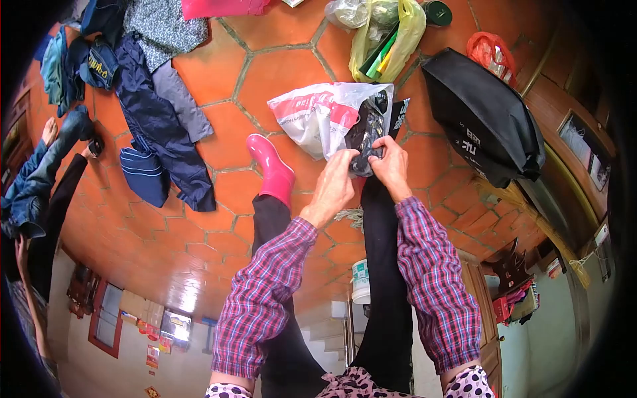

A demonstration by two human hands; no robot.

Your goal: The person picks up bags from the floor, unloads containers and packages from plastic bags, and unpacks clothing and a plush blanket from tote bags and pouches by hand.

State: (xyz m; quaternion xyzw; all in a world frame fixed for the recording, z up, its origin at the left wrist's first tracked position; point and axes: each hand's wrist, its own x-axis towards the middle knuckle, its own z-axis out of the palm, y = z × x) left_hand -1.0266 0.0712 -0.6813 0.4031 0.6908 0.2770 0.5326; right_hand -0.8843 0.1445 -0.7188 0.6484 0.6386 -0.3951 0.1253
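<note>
A white plastic bag (306, 118) with red print stands on the tiled floor, its mouth open towards me. Dark, crumpled items (367, 129) fill the opening. My left hand (334, 188) pinches the near edge of this dark material. Just right of it, my right hand (391, 166) has its fingers closed on the same dark material. What exactly the fingertips grip is partly hidden. A pink rubber boot (271, 169) is on one of my feet, left of the bag.
Dark blue clothes (149, 123) lie at the left, near another person (40, 172). A yellow bag (406, 36) stands beyond the white one. To the right are a large black bag (481, 116) and a red bag (491, 54). A white bucket (360, 282) stands behind.
</note>
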